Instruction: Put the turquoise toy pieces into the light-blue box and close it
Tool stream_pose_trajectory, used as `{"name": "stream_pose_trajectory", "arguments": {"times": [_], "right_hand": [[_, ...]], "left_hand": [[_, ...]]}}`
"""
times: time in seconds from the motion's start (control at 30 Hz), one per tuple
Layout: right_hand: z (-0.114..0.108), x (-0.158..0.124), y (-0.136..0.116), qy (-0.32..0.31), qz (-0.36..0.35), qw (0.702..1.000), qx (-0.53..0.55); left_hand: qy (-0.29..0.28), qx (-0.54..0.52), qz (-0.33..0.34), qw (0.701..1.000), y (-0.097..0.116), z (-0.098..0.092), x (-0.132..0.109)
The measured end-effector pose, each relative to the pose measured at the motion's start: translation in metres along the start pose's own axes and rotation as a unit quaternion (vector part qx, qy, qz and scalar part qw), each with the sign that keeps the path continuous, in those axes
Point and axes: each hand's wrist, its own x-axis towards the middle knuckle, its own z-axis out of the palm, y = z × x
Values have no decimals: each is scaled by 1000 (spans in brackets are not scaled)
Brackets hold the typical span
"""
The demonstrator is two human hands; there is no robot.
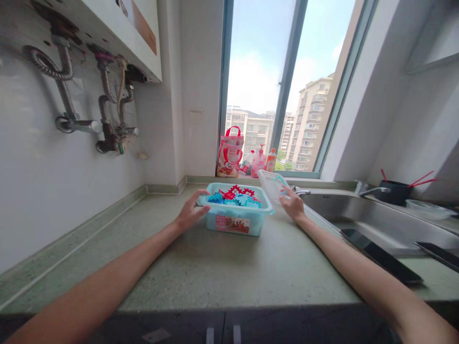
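Note:
A light blue plastic box (234,220) stands on the green counter (215,267), filled with red and blue toy pieces (234,196). My left hand (190,210) rests against the box's left rim, fingers curled over the edge. My right hand (292,203) is at the box's right side and holds a clear plastic lid (271,184), tilted up just off the box.
A steel sink (362,220) with a tap (371,190) lies to the right. Two dark phones (380,255) lie on the counter by it. A red bag (229,155) and bottles (260,162) stand on the windowsill. Pipes (107,114) hang on the left wall.

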Motion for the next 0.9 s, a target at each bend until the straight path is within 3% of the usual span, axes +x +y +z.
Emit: {"name": "stream_pose_trajectory", "arguments": {"times": [0.13,0.23,0.33,0.47,0.57,0.67,0.77,0.9], "right_hand": [[-28,3,-25,93,1,991,100],[-47,4,-62,110,-80,969,204],[-62,-6,-104,41,-185,936,295],[-74,-21,-141,-98,-251,901,340],[-77,-21,-146,-183,-266,880,347],[-74,-17,-142,-233,-235,871,363],[-69,-18,-140,-227,-196,873,384],[-64,-26,-139,-171,-173,889,387]], "left_hand": [[-37,0,11,999,1,7,-3],[-43,-3,27,999,-4,10,-4],[-22,-37,12,999,-13,12,-3],[39,-95,-49,993,-26,10,4],[81,-113,-66,988,-32,6,8],[76,-99,-46,991,-29,5,8],[25,-66,3,997,-16,6,4],[-48,6,58,997,0,6,2]]}}
